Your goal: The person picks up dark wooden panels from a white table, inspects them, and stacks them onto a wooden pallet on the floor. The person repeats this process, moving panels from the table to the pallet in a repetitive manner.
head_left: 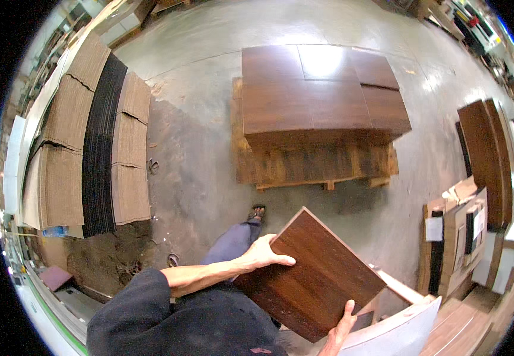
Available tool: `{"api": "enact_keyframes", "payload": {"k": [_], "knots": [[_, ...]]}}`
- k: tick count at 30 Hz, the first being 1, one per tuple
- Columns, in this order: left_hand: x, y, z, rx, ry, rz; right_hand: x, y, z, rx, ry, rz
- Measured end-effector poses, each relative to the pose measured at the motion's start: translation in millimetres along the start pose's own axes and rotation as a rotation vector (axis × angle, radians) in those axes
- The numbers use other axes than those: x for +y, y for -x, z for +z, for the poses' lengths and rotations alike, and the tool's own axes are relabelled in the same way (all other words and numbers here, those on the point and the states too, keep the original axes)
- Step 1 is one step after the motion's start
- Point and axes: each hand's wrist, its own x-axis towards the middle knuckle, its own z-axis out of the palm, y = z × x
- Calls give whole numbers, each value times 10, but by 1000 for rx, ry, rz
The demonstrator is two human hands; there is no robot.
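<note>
A dark brown wood-grain panel (319,279) is held tilted in front of my body, one corner pointing away from me. My left hand (266,254) grips its upper left edge, thumb lying on the face and the other fingers hidden behind. On the lower right edge, my right hand (344,326) clasps the panel with its thumb up, the fingers out of sight underneath. Beyond, several matching brown panels are piled in a stack (304,107) on a wooden pallet (295,169).
To the left stand tall stacks of beige sheets (61,184) and black sheets (99,154). At right are boards and cartons (455,237) and upright brown panels (485,154). A white-edged surface (399,332) lies close by my right hand. Concrete floor (191,142) surrounds the pallet.
</note>
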Motion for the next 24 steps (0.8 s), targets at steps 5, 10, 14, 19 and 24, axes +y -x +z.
{"api": "enact_keyframes", "payload": {"k": [5,10,14,19,24], "knots": [[331,-282,-989,84,176,21,-248,-478,1186,-103,39,17],[475,-347,-1654,244,284,40,-440,-811,2073,-174,189,-30],[620,-228,-2092,373,364,67,-438,-1162,2795,-365,229,-71],[598,-46,-2653,535,529,17,-709,-1171,3769,-534,426,3],[435,-99,-3578,563,633,61,-799,-779,4907,-595,464,-17]]}}
